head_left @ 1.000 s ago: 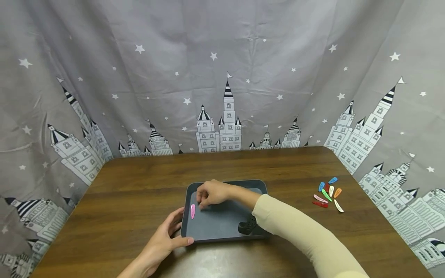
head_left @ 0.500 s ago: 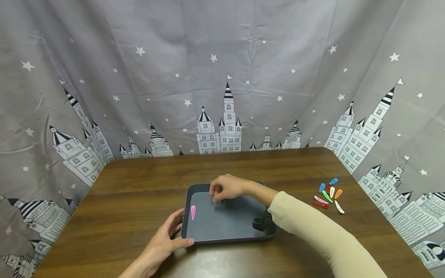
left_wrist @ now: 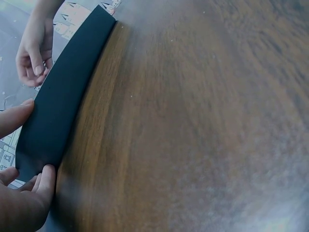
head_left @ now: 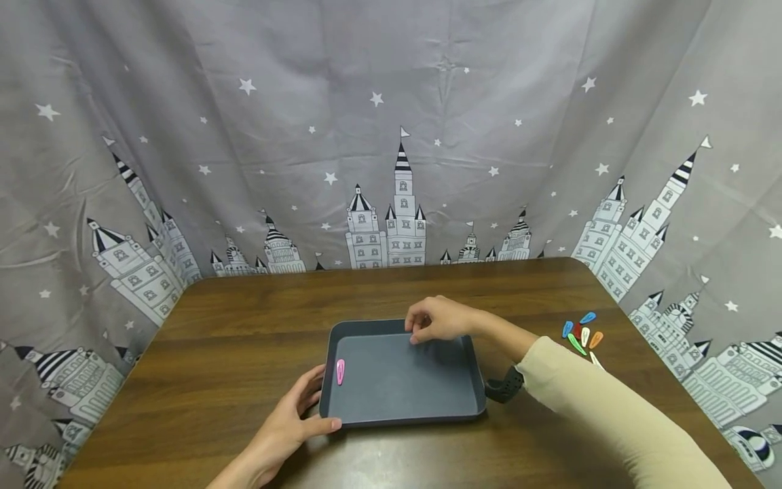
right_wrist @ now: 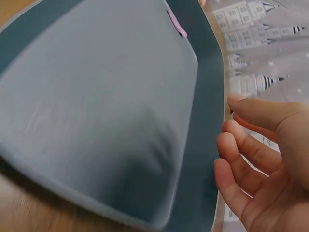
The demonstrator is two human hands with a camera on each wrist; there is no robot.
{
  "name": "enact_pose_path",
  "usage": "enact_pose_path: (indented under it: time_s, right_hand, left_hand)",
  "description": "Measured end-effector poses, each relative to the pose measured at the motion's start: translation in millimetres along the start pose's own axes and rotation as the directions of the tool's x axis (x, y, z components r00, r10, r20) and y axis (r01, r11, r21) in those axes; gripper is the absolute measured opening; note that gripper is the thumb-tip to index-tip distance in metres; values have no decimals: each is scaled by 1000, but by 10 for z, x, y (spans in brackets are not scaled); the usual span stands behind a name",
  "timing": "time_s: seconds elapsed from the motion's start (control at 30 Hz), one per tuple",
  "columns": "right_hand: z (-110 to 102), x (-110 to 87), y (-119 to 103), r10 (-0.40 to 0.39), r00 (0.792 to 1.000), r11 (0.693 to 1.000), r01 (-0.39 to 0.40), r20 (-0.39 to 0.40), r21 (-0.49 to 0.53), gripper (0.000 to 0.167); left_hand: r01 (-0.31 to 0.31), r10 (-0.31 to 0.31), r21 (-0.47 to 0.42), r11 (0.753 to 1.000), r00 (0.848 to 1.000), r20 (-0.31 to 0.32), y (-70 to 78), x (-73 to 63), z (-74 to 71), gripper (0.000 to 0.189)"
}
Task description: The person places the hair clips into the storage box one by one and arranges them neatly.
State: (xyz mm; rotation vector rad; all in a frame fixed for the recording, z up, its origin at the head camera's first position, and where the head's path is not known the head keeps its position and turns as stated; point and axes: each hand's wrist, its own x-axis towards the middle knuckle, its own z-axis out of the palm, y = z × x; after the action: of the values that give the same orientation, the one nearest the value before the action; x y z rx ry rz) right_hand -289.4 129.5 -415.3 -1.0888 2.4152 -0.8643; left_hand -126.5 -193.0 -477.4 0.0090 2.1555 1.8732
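A dark grey tray [head_left: 397,380] lies on the wooden table. My left hand [head_left: 293,421] grips its near left corner, thumb at the front rim and fingers along the left side; in the left wrist view the fingers [left_wrist: 46,181] touch the tray's outer wall. One pink snap hair clip [head_left: 340,372] lies inside the tray by the left wall, and it shows near the top of the right wrist view. My right hand [head_left: 442,319] hovers over the tray's far right part, fingers loosely curled with nothing between them.
Right of the tray, several hair clips lie in a loose group on the table, among them an orange clip [head_left: 596,339] and a green clip [head_left: 576,343]; the right sleeve [head_left: 599,401] hides some. A grey curtain [head_left: 391,136] with castles hangs behind the table.
My right hand has moved to the right across the tray, away from the pink clip. The sleeve now covers part of the clip group. My left hand stays at the tray's corner.
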Motion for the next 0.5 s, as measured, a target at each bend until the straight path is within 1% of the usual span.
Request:
enact_pose_path:
  time_s: [0.1,0.23,0.5]
  right_hand:
    - [-92,-139,50,5,1000,1000,-5,-16,13,19]
    - [-200,-331,145,32,998,999,-30,-45,40,20]
    - [-342,-638,294,74,993,996,-69,-93,49,20]
  left_hand:
    - [-2,2,-7,1000,1000,4,6,-5,-7,93]
    - [-4,4,-11,1000,1000,8,6,3,-7,93]
    - [3,-3,-8,1000,1000,-2,2,4,-3,93]
